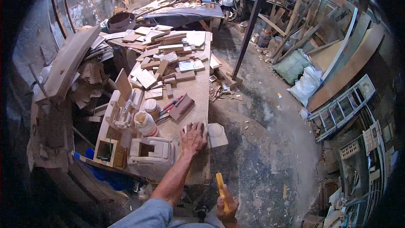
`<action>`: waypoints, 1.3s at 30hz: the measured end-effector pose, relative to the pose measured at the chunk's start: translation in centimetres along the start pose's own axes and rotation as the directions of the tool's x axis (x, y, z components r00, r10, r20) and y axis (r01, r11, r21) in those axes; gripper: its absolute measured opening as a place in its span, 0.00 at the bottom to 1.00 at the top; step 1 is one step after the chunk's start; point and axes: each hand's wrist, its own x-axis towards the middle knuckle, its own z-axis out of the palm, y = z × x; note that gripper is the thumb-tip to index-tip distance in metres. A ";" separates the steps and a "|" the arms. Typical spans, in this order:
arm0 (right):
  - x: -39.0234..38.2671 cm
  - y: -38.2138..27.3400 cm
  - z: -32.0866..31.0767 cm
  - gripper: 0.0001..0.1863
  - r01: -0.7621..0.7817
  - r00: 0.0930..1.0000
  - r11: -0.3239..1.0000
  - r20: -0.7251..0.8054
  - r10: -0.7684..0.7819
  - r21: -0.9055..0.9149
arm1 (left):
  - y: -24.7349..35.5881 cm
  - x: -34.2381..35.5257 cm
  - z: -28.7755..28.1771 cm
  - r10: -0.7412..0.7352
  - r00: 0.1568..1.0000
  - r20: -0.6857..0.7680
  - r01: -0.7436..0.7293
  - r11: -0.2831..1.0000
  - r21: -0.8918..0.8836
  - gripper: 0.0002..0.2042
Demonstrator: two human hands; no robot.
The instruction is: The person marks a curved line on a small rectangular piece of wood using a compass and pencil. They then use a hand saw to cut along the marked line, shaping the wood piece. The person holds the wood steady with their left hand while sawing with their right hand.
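My left hand (194, 138) lies palm down at the right edge of the workbench, its fingers spread and slightly bent. Against it, a pale flat wood piece with a round outline (217, 134) juts out past the bench edge; whether the palm covers part of it is hidden. Lower down, off the bench, my right hand (228, 208) is closed around a narrow yellow bar-shaped tool (220, 185), which points up and away from me. A hollowed wooden vehicle-like body (151, 150) sits left of my left forearm. Beyond my left hand is a reddish-brown block (181, 107) with red-handled pliers (173, 102) beside it.
A white container (145, 123) and a round wooden piece (152, 107) stand on the workbench (198, 93). Wood offcuts (162, 61) are heaped farther back. A dark post (249, 29) rises right of the bench; sacks (307, 85) and a ladder-like frame (344, 109) lean beyond. Two people are far off.
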 end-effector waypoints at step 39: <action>6.1 0.0 2.4 0.22 -0.037 0.998 0.999 0.048 0.036 0.023 | -1.0 -0.4 3.9 0.079 0.982 -0.170 -0.062 0.993 0.102 0.18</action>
